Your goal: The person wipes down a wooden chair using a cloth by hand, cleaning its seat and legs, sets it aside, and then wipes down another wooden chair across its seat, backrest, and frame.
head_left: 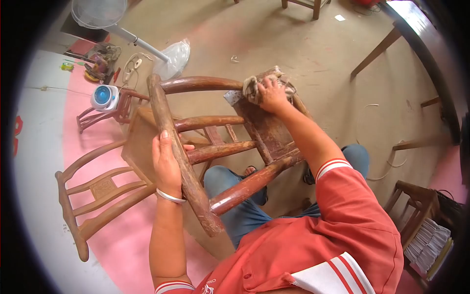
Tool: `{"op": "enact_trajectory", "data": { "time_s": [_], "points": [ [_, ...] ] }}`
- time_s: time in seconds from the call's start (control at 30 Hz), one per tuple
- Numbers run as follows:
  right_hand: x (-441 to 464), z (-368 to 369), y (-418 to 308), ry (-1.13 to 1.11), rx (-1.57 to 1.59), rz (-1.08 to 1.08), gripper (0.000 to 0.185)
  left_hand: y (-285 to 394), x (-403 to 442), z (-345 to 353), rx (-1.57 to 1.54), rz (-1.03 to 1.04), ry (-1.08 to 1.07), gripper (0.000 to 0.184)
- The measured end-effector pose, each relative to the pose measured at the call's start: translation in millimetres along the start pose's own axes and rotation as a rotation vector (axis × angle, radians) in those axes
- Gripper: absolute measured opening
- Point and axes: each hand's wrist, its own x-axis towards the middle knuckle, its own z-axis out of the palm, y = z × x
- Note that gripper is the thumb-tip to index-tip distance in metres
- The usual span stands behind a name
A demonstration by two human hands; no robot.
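Note:
A worn reddish-brown wooden chair (230, 198) lies tilted across my lap, its paint scuffed and patchy. My left hand (167, 159) is wrapped round the long top rail of its back, thumb on the near side and fingertips showing beyond it. At the seat end, my right hand (272, 94) presses on a crumpled brown-and-cream cloth (252, 90), its fingers curled over the fabric. The cloth rests on the far part of the seat. A small patterned light piece (233, 97) lies at the seat's edge beside it.
Another wooden chair (104, 188) stands at the left. Beyond it, a small blue-and-white fan (105, 98) sits on a little chair. A standing fan (142, 44) is at the upper left. A dark table (426, 54) is on the right, above a wooden stand (416, 196) with stacked papers.

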Motion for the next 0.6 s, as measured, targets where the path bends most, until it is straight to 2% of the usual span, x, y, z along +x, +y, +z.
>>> {"op": "enact_trajectory", "data": {
  "time_s": [0.03,0.1,0.23,0.37,0.43,0.5,0.57,0.6],
  "points": [
    [-9,-1,-8,-0.065,-0.105,-0.041,0.079,0,0,2,-0.011,0.002,-0.002,0.037],
    [-27,-5,-29,-0.159,-0.060,-0.136,0.075,-2,1,0,0.007,0.000,0.012,0.037],
    [-72,-6,-35,-0.143,0.105,-0.102,0.071,-6,1,-5,0.011,-0.006,-0.005,0.036],
    [-126,5,-12,-0.152,0.279,-0.119,0.066,-1,3,-4,0.126,0.013,0.003,0.039],
    [-153,3,2,-0.286,0.418,-0.101,0.066,0,8,-6,0.283,-0.002,-0.034,0.039],
    [-161,6,18,-0.294,0.417,-0.090,0.068,-1,24,-8,0.296,0.008,-0.033,0.032],
    [-153,-1,30,-0.408,0.377,-0.094,0.070,13,32,-6,0.177,-0.215,-0.074,0.024],
    [-145,-7,38,-0.459,0.315,-0.054,0.072,12,41,-7,0.157,-0.250,-0.087,0.019]
  ]
}}
